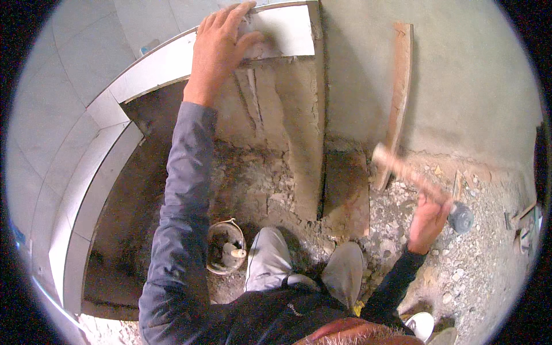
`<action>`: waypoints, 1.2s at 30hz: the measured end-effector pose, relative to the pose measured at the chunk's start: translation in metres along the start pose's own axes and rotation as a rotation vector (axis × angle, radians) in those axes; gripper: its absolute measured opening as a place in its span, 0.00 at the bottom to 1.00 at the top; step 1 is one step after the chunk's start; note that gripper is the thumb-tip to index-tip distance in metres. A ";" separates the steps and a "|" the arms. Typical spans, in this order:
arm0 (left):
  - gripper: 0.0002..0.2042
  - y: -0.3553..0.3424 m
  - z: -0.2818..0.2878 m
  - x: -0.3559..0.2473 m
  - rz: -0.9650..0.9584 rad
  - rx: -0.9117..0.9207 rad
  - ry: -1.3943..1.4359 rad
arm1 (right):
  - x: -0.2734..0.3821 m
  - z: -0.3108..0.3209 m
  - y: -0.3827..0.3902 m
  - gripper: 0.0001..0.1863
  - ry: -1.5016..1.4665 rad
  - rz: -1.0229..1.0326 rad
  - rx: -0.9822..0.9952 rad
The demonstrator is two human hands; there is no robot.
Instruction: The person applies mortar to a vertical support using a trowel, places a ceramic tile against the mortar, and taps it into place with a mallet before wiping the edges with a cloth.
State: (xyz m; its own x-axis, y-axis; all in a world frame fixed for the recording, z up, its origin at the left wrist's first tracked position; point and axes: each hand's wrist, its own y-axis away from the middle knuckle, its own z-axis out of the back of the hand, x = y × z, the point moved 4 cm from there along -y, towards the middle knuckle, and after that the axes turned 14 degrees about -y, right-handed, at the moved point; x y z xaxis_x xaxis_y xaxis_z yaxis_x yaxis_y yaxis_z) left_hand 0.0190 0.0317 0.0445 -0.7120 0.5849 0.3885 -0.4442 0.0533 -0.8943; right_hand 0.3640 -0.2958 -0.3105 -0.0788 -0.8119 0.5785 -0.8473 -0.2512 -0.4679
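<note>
My left hand (221, 49) rests across the top edge of a white tile (282, 35) on the front of the counter's end section. Its fingers are stretched out and the thumb is spread against the tile face. Low on the right, my right hand (427, 221) is closed around a hammer-like tool (411, 174) with a wooden handle. The tool is smeared by motion; its handle points up and left, away from the hand. A grey rounded piece (460, 218) shows beside the hand; whether it is the tool's head I cannot tell.
A bucket (209, 244) with a handled tool inside stands by my legs. A wooden plank (400, 86) leans against the plastered wall (471, 86). The counter's upright slab (307, 144) stands ahead. Rubble (454, 276) covers the floor at right. White tiles (152, 63) edge the counter.
</note>
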 end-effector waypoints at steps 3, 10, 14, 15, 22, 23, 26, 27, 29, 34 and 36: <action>0.28 0.001 0.001 -0.004 0.016 -0.017 -0.012 | 0.011 -0.088 -0.030 0.25 0.122 0.109 0.110; 0.28 0.001 0.001 -0.005 0.034 -0.037 -0.024 | 0.016 -0.240 -0.066 0.23 -0.671 0.143 0.268; 0.27 0.003 -0.001 -0.003 0.049 -0.057 -0.022 | 0.009 -0.277 -0.075 0.20 -0.690 0.135 0.282; 0.27 0.004 -0.001 -0.003 0.045 -0.053 -0.018 | 0.012 -0.277 -0.077 0.20 -0.672 0.142 0.288; 0.28 0.004 0.006 -0.005 0.069 -0.029 -0.018 | 0.025 -0.284 -0.074 0.23 -0.660 0.169 0.324; 0.28 0.004 0.008 -0.005 0.071 -0.026 -0.005 | 0.032 -0.279 -0.074 0.23 -0.648 0.186 0.328; 0.28 0.001 0.009 -0.003 0.074 0.109 -0.019 | 0.046 -0.232 -0.074 0.25 -0.566 0.295 0.279; 0.28 0.003 0.014 -0.005 0.044 0.003 -0.101 | 0.051 -0.200 -0.068 0.24 -0.464 0.317 0.287; 0.29 0.005 0.011 -0.020 -0.025 -0.215 -0.222 | 0.049 -0.108 -0.048 0.20 -0.313 0.290 0.129; 0.22 0.098 0.054 -0.037 0.028 -0.277 -0.190 | 0.033 0.064 0.093 0.12 0.182 -0.323 0.042; 0.22 0.155 0.061 -0.072 0.039 -0.243 -0.079 | 0.032 0.134 0.168 0.12 0.771 -0.349 -0.051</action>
State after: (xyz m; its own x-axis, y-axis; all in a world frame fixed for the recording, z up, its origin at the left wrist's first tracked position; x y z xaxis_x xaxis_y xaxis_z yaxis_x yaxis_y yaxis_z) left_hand -0.0317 -0.0514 -0.1083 -0.7703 0.5259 0.3606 -0.2791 0.2304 -0.9322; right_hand 0.2895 -0.4348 -0.4603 -0.1284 -0.1010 0.9866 -0.9108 -0.3815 -0.1577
